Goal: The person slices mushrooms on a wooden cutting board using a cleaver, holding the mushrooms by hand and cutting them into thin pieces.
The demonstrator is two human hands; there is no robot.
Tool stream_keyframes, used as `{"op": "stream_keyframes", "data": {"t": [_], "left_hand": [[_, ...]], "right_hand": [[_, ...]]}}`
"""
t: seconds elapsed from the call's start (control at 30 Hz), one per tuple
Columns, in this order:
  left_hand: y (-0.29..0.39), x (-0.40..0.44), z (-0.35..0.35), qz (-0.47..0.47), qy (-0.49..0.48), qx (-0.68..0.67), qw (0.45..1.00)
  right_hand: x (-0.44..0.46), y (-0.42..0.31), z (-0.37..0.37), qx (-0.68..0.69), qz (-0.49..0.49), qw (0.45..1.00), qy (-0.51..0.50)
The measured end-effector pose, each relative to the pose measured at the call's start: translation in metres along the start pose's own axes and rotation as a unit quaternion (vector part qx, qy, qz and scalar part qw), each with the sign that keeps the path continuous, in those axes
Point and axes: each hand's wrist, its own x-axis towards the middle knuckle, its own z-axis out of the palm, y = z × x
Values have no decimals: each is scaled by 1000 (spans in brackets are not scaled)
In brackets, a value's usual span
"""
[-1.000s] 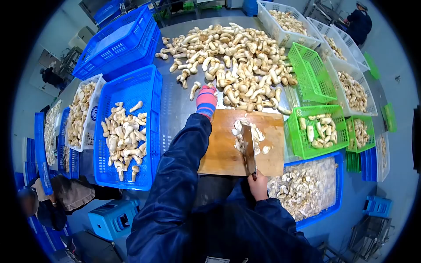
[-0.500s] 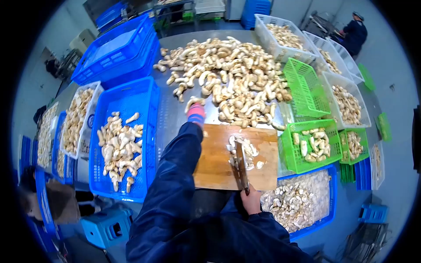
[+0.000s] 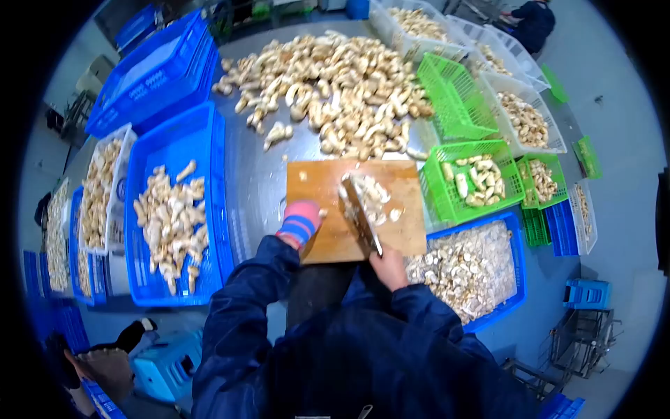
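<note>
My left hand [image 3: 301, 219], in a pink and blue striped glove, is closed at the left edge of the wooden cutting board [image 3: 321, 183]. A small pale piece shows at its fingertips; what else it holds is hidden. My bare right hand [image 3: 389, 268] grips the handle of a cleaver [image 3: 361, 215], its blade tilted over the board. White mushroom slices [image 3: 377, 198] lie beside the blade. Beyond the board spreads a large heap of mushrooms [image 3: 349, 84] on the metal table [image 3: 246, 164].
Blue crates [image 3: 218, 230] stand at left, one with mushrooms. Green baskets [image 3: 434, 199] and white crates [image 3: 488, 84] line the right. A blue tray of trimmings [image 3: 460, 272] sits right of my right hand. Other people are at upper right [image 3: 534, 26] and lower left [image 3: 105, 366].
My left hand has come back from the near side of the mushroom heap to the board's left edge. My right hand still holds the cleaver. The camera view has shifted.
</note>
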Motion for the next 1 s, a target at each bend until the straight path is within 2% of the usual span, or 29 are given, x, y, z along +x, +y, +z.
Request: {"op": "stream_keyframes", "data": {"t": [0.03, 0.1, 0.17, 0.23, 0.3, 0.43, 0.63, 0.73, 0.83, 0.93, 1.0], "left_hand": [[-2, -5, 8, -28, 5, -7, 1000], [-16, -21, 3, -17, 33, -143, 989], [-37, -40, 20, -16, 56, -216, 975], [-46, -56, 43, -22, 80, -282, 956], [-38, -61, 58, -30, 107, -341, 933], [-28, -61, 72, -32, 192, -271, 943], [-26, -57, 64, -32, 185, -274, 943], [-18, -60, 51, -29, 140, -271, 952], [-15, -63, 57, -32, 197, -312, 929], [-12, -75, 70, -51, 239, -311, 919], [-10, -79, 78, -64, 246, -314, 915]], "right_hand": [[-1, -7, -3, -6, -4, 1000, 19], [2, -7, -7, 9, 32, 999, -22], [-1, -6, -8, 41, 8, 999, -20], [-5, -12, -10, 66, 57, 994, -60], [-6, -17, -10, 56, 44, 994, -83], [-1, -32, -17, -25, -10, 994, -105], [5, -44, -29, -74, -19, 984, -159], [19, -51, -13, -119, -37, 976, -177], [50, -41, 26, -117, -43, 981, -145], [53, -59, 14, -37, 1, 986, -163], [38, -58, 14, -8, 5, 991, -133]]}}
